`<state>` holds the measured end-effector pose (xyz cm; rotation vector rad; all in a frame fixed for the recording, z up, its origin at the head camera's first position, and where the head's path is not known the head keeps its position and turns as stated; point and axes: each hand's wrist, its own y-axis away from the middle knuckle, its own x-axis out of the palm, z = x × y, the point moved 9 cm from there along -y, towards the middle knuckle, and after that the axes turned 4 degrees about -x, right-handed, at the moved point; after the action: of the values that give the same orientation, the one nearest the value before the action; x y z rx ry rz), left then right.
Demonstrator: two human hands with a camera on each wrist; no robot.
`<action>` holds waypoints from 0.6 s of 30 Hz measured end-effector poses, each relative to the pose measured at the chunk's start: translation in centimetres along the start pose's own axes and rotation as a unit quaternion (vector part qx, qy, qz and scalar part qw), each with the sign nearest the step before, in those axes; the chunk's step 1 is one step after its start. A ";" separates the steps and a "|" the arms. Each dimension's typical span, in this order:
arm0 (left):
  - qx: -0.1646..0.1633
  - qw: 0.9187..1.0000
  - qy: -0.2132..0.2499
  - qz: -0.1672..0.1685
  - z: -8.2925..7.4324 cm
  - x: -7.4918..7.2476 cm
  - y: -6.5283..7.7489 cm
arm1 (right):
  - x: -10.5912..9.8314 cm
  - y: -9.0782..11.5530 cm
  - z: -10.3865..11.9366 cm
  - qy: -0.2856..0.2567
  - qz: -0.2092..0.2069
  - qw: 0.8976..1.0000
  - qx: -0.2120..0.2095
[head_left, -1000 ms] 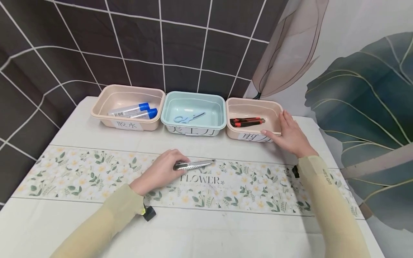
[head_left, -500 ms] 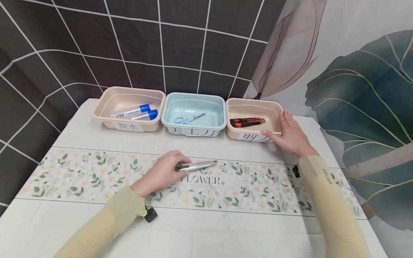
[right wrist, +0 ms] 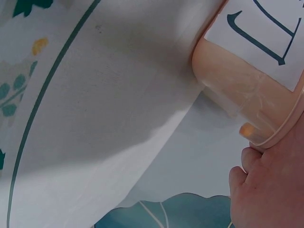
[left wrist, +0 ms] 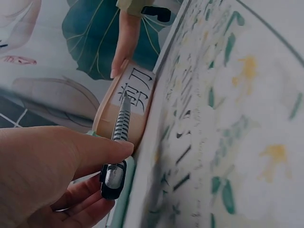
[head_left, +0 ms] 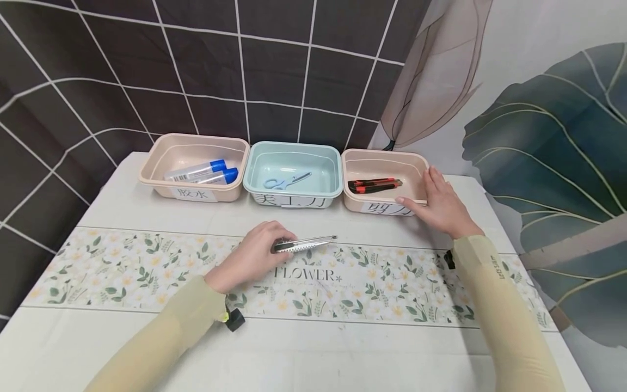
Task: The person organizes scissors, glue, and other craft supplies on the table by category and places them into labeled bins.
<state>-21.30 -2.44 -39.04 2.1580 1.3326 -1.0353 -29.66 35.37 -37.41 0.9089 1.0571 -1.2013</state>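
My left hand [head_left: 259, 251] grips a silver utility knife [head_left: 313, 243] above the flowered strip; its tip points right. In the left wrist view the thumb lies along the knife [left wrist: 122, 124], whose black end shows by the fingers. My right hand [head_left: 444, 207] holds the near right corner of the right pink bin [head_left: 356, 203], thumb at the front rim and fingers along the right side. Inside that bin are red and black utility knives [head_left: 374, 185]. The right wrist view shows the bin's labelled side [right wrist: 228, 71] and part of the hand.
A blue bin [head_left: 294, 146] with light blue scissors [head_left: 281, 183] stands in the middle. At left, another pink bin [head_left: 161, 146] holds clear glue tubes with blue caps [head_left: 229, 175]. A dark grid-patterned curtain [head_left: 206, 60] hangs behind the white table [head_left: 313, 354].
My left hand has moved slightly right and up with the utility knife. The right hand stays at the right pink bin.
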 end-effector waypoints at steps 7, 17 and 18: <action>0.036 0.999 0.003 -0.015 -1.3 -0.4 -1.8 | 0.1 0.0 0.0 0.000 0.001 1.000 0.004; 0.027 0.999 0.023 -0.018 -2.2 -0.6 -4.2 | 0.0 -0.1 0.1 -0.001 0.001 1.000 -0.002; 0.023 0.999 0.027 -0.017 -2.3 -0.6 -4.3 | 0.0 -0.1 0.1 -0.001 0.001 1.000 -0.002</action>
<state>-24.41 0.69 -36.92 2.2177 1.3879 -1.0380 -29.75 35.29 -37.42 0.9055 1.0560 -1.1971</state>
